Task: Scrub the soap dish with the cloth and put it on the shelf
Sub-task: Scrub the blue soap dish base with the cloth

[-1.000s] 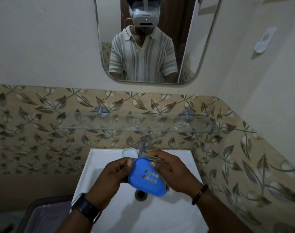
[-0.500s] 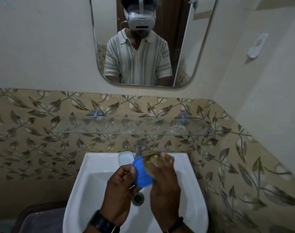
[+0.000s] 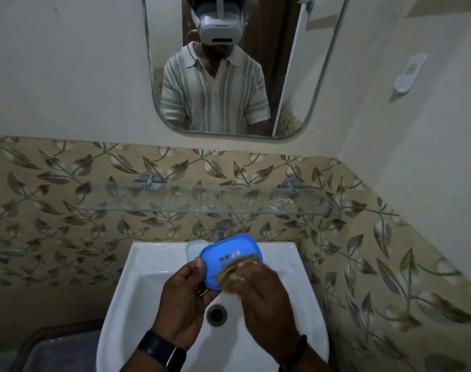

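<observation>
Left hand grips blue slotted plastic soap dish | right hand presses bunched brown cloth on it | we should rub firmly over slots, above white basin.

Most of the cloth lies buried under the right hand, whose fingers are blurred, so where each one lies cannot be made out. Cloth and hand together cover the lower right of the soap dish. The left hand has its fingertips out of sight behind the dish. The dish hides the foot of the tap and part of a pale object on the sink, unidentifiable. The bottom edge cuts off both forearms, the sink's front and a dark tub. A clear thing on the shelf is too faint to tell.
</observation>
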The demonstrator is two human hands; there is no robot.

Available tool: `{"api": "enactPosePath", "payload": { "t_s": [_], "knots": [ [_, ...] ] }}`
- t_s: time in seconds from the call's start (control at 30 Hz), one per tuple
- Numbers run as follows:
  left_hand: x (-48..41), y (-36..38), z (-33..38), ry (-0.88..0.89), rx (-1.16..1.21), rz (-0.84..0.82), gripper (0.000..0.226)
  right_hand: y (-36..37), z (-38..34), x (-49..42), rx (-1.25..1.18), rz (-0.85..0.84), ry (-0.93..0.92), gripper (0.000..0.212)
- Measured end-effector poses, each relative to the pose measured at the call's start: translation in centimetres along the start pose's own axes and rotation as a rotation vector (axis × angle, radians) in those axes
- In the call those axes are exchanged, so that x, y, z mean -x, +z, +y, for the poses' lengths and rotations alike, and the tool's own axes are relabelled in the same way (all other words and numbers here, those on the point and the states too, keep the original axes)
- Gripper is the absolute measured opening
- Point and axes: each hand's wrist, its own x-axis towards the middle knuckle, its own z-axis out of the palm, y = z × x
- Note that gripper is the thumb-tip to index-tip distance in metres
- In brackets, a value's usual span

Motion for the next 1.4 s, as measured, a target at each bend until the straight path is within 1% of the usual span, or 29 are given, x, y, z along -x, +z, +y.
{"api": "enactPosePath", "payload": {
  "t_s": [0.07, 0.13, 0.2, 0.23, 0.27, 0.3, 0.33, 0.37, 0.4, 0.43, 0.47, 0.5, 0.57, 0.63, 0.73, 0.83, 0.87, 0.93, 1.03, 1.1, 1.13, 1.23, 1.3, 1.4],
  "knots": [
    [-0.2, -0.1, 0.2, 0.016, -0.029, -0.026, 0.037, -0.3, 0.8, -0.1, 0.053, 0.059, 0.136, 0.029],
    [-0.4, 0.0, 0.5, 0.034, -0.045, -0.036, 0.042, -0.5, 0.8, -0.3, 0.075, 0.057, 0.202, 0.03],
    [-0.7, 0.0, 0.6, 0.063, -0.049, -0.046, 0.044, -0.8, 0.2, -0.5, 0.023, 0.058, 0.275, 0.034],
    [-0.8, 0.0, 0.6, 0.085, -0.047, -0.054, 0.044, -0.8, 0.0, -0.5, -0.028, 0.101, 0.372, 0.036],
    [-1.0, -0.1, 0.7, 0.117, -0.05, -0.059, 0.046, -0.7, 0.0, -0.5, -0.093, 0.16, 0.524, 0.038],
    [-1.1, -0.3, 0.9, 0.164, -0.068, -0.065, 0.053, -0.6, 0.0, -0.3, -0.191, 0.2, 0.704, 0.042],
    [-1.2, -0.5, 1.1, 0.214, -0.12, -0.072, 0.063, -0.5, 0.3, -0.1, -0.332, 0.196, 0.868, 0.048],
    [-1.3, -0.8, 1.2, 0.257, -0.203, -0.076, 0.065, -0.6, 0.6, -0.1, -0.486, 0.166, 0.987, 0.058],
    [-1.3, -1.1, 1.4, 0.302, -0.285, -0.09, 0.055, -0.8, 0.7, -0.3, -0.631, 0.121, 1.048, 0.069],
    [-1.4, -1.3, 1.7, 0.345, -0.366, -0.131, 0.038, -1.2, 0.8, -0.7, -0.768, 0.076, 1.068, 0.078],
    [-1.5, -1.6, 2.0, 0.381, -0.462, -0.174, 0.025, -1.6, 0.9, -1.1, -0.882, 0.039, 1.071, 0.085],
    [-1.6, -1.9, 2.4, 0.411, -0.562, -0.221, 0.021, -2.0, 0.7, -1.7, -0.965, 0.006, 1.071, 0.087],
    [-1.8, -2.7, 2.8, 0.455, -0.754, -0.346, 0.026, -2.2, 0.8, -2.2, -1.021, -0.043, 1.096, 0.076],
    [-1.9, -3.5, 3.1, 0.545, -0.88, -0.394, 0.032, -1.9, 0.7, -2.4, -0.998, -0.083, 1.092, 0.062],
    [-1.8, -4.6, 3.5, 0.706, -0.986, -0.411, 0.025, -1.3, 0.1, -2.7, -0.952, -0.143, 1.05, 0.055],
    [-1.5, -5.6, 4.2, 0.833, -1.092, -0.454, 0.021, -0.6, -0.6, -2.9, -0.797, -0.222, 0.944, 0.042],
    [-1.5, -6.0, 4.4, 0.858, -1.135, -0.445, 0.02, -0.2, -0.8, -2.9, -0.73, -0.247, 0.903, 0.036],
    [-1.3, -7.0, 4.6, 0.845, -1.164, -0.372, 0.02, 0.6, -1.2, -3.0, -0.647, -0.269, 0.849, 0.027],
    [-0.5, -8.3, 4.7, 0.805, -1.06, -0.188, 0.023, 2.6, -2.2, -3.4, -0.632, -0.264, 0.841, 0.021],
    [0.0, -9.0, 4.6, 0.796, -0.998, -0.161, 0.023, 4.0, -2.8, -3.5, -0.62, -0.263, 0.855, 0.021],
    [0.1, -9.5, 4.5, 0.799, -1.01, -0.152, 0.02, 4.6, -3.1, -3.5, -0.607, -0.269, 0.855, 0.022],
    [0.1, -10.8, 4.9, 0.816, -1.141, -0.061, 0.009, 6.1, -3.8, -3.3, -0.57, -0.297, 0.835, 0.025],
    [-0.1, -11.3, 5.4, 0.859, -1.248, -0.02, 0.008, 6.8, -4.0, -3.2, -0.547, -0.3, 0.826, 0.025],
    [-0.4, -11.2, 5.8, 0.906, -1.41, -0.075, 0.008, 7.1, -4.1, -3.0, -0.524, -0.3, 0.824, 0.023]
  ]
}}
